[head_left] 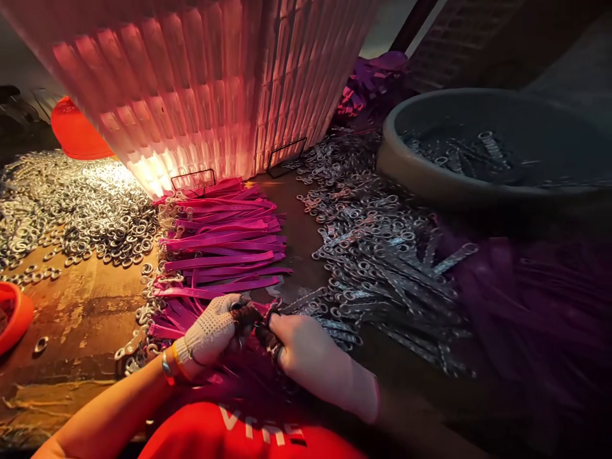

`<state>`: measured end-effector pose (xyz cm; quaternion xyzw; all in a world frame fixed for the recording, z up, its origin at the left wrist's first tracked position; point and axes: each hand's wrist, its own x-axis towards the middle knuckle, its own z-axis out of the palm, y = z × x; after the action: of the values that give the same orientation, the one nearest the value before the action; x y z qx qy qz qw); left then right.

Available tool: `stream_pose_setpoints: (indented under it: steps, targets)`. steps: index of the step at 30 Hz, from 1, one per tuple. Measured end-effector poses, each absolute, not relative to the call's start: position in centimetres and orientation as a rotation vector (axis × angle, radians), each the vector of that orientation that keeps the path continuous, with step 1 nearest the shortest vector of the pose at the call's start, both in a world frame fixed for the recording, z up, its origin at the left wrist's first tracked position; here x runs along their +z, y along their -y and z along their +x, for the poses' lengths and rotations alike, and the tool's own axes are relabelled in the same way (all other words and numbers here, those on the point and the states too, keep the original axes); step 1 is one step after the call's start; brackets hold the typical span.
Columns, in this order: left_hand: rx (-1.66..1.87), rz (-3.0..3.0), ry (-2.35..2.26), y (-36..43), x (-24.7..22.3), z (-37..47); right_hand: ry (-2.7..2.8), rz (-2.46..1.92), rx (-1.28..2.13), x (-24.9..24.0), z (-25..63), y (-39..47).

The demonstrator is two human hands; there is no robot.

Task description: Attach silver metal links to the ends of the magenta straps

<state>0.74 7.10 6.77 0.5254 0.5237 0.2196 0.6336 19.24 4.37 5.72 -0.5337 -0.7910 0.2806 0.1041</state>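
Starting at the far left with a red tub (23,313) cut off by the edge, and one loose ring (41,345) near it. Behind that, a big heap of small shiny rings (95,210), lit up bright. Next, a tall, pale, bumpy wall (191,95), and in front of it a row of pink strips (229,243) with silver bits at their left ends. Reaching in from the bottom left with a bare arm. Pointing the left hand (210,328) up and to the right, in a white dotted glove, fingers bent and pinching a small dark thing (264,311). Having that thing between both hands, in front of the red shirt (191,440); too dark and blurry to name. Pointing the right hand (308,354) up and to the left, fingers curled in, pinching the same thing from its right side. Farther right, a messy pile of silver links (382,287). Last, a big grey tub (396,156) with more links inside, and dark purple strips (549,287) in front.
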Motion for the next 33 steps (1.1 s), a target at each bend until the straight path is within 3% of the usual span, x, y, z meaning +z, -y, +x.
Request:
stream_pose_setpoints:
  steps: [3,6,11,15,20,27,33]
  targets:
    - [0.418,1.783,-1.295,-9.5,7.0,1.7,2.122,-1.7,0.686,4.9,21.4,-4.6]
    - [0.081,2.248,-1.382,-12.0,6.6,4.1,1.882,-1.727,0.651,3.9,23.4,-4.6]
    - [-0.167,2.241,-1.424,-13.5,3.8,8.3,1.71,-1.774,0.699,2.8,24.3,-3.5]
    - [-0.14,2.221,-1.396,-13.5,2.8,8.5,1.672,-1.752,0.773,3.0,24.1,-3.4]
    - [-0.048,2.122,-1.26,-13.1,4.9,5.3,1.852,-1.606,0.734,3.8,23.5,-4.4]
    - [0.218,1.155,-1.128,-10.7,7.1,1.8,2.288,-1.726,0.577,6.3,20.5,-5.2]
    - [0.321,1.547,-1.097,-9.0,6.3,1.6,2.46,-1.803,0.515,6.9,19.0,-5.3]
